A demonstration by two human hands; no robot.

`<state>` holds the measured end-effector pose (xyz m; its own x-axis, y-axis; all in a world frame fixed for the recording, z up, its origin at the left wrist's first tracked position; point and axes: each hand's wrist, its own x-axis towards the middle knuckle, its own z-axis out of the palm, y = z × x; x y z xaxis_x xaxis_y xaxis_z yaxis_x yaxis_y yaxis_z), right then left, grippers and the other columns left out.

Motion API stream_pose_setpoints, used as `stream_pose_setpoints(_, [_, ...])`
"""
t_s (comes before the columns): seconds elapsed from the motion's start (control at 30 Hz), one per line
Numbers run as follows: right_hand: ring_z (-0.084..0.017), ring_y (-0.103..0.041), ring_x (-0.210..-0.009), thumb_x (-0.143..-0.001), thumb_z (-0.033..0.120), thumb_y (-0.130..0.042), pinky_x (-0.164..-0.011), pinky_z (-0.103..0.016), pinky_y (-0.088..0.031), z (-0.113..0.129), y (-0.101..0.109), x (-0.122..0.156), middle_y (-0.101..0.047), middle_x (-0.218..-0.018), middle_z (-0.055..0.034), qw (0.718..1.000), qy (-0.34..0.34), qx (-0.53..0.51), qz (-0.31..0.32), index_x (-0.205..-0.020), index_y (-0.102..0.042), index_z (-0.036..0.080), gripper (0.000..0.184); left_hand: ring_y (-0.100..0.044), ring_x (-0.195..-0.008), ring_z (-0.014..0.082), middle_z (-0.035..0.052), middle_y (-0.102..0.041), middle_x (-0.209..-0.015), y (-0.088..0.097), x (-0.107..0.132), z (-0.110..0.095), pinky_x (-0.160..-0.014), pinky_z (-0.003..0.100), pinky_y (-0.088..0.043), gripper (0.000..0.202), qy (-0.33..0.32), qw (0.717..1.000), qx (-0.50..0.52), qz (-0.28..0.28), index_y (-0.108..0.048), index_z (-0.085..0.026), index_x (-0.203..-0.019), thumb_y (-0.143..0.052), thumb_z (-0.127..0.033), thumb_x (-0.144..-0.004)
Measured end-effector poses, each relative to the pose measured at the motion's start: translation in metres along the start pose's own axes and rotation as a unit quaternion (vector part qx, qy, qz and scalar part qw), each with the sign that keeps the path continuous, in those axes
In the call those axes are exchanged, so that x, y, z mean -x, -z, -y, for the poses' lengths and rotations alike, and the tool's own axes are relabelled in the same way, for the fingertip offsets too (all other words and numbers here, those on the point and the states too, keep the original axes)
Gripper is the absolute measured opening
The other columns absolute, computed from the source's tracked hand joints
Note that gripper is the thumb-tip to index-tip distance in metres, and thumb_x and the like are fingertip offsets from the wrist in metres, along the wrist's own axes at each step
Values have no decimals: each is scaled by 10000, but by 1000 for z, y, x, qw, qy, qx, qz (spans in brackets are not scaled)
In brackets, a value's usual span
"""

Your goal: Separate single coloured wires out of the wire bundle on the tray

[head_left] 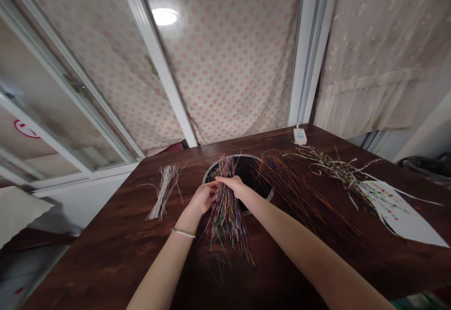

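Both my hands grip one thick bundle of thin multicoloured strands (227,209) over a dark wooden table (116,249). My left hand (202,198) is closed round the bundle's left side, with a bead bracelet on the wrist. My right hand (235,185) wraps over the top of the bundle from the right. The bundle's upper ends fan out over a round black inset (255,171) in the table. Its lower ends spread toward me.
A small bunch of white strands (164,190) lies to the left. A wide spread of reddish-brown strands (303,195) lies to the right, then beaded strips on white sheets (373,197). A small white box (299,136) sits at the far edge by the curtains.
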<state>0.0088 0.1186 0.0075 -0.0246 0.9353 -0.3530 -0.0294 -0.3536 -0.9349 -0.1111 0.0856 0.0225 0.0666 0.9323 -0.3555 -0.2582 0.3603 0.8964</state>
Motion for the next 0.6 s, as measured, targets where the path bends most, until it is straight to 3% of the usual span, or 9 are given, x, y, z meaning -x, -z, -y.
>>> stream_pose_setpoints(0.17, [-192, -653, -626, -626, 262, -704, -568, -272, -536, -4, 14, -2, -682, -674, -92, 995, -36, -64, 65, -780, -626, 73, 256, -612, -644, 82, 87, -659, -822, -5, -5, 0, -678, 191, -489, 346, 5, 1000, 0, 8, -631, -81, -843, -436, 96, -619])
stream_pose_setpoints(0.27, [-186, -649, -605, -632, 210, -690, -573, -271, -537, -7, 16, -3, -678, -655, -87, 994, -41, -77, 63, -760, -631, 72, 198, -640, -723, 125, 125, -663, -851, -2, -6, -3, -725, 229, -502, 288, 7, 1000, -2, 4, -609, -69, -868, -462, 58, -656])
stream_pose_setpoints(0.37, [-195, -648, -614, -601, 182, -697, -560, -271, -531, -11, 14, -5, -676, -651, -87, 996, -41, -71, 36, -765, -632, 72, 207, -647, -734, 149, 128, -668, -836, 11, 0, -12, -710, 249, -505, 228, -18, 994, -105, -29, -595, -78, -902, -500, -17, -705])
stream_pose_setpoints(0.47, [-210, -647, -617, -564, 170, -707, -532, -278, -520, -15, 12, -8, -675, -646, -89, 998, -40, -52, 6, -765, -635, 74, 234, -624, -609, 130, 81, -662, -713, 32, 13, -28, -606, 228, -490, 144, -35, 970, -228, -74, -611, -100, -857, -558, -143, -730])
stream_pose_setpoints(0.6, [-208, -651, -634, -537, 169, -714, -542, -265, -514, -18, 11, -10, -687, -689, -93, 999, -26, -31, -3, -745, -644, 81, 237, -587, -532, 141, 67, -641, -644, 52, 48, -45, -500, 222, -446, 289, 8, 939, -342, -42, -637, -112, -763, -607, -394, -707])
